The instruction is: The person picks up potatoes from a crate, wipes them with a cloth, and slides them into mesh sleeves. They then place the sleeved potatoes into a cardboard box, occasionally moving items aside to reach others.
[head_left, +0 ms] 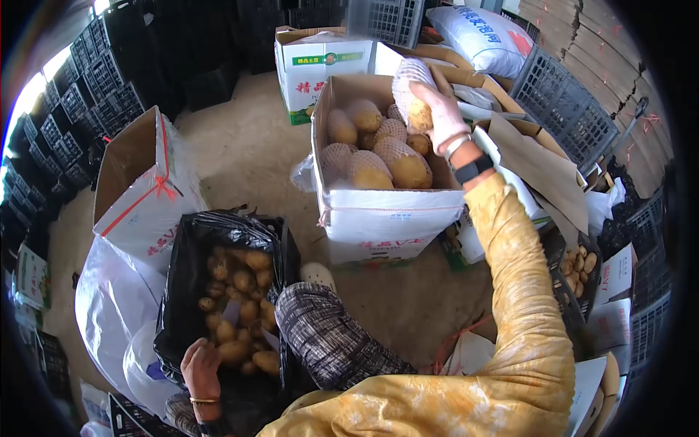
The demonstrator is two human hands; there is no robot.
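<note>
My right hand (440,109) is closed around a potato (419,109) in a white foam net sleeve, held over the right rear corner of an open white carton (386,222). Inside that carton lie several large potatoes (404,166), most wrapped in the same netting. Lower left, my left hand (200,368) hangs with loosely bent fingers at the edge of a crate lined with black plastic (175,291). Loose, unwrapped potatoes (244,309) fill this crate, and one large potato (234,352) lies right beside my left thumb. The fingertips of that hand are partly hidden.
Left of the crate stands another open carton (135,197) with red string, beside a clear plastic bag (109,298). Behind are a printed carton (320,73), a white sack (477,40) and a grey plastic crate (564,102). Black crates (102,65) line the left wall.
</note>
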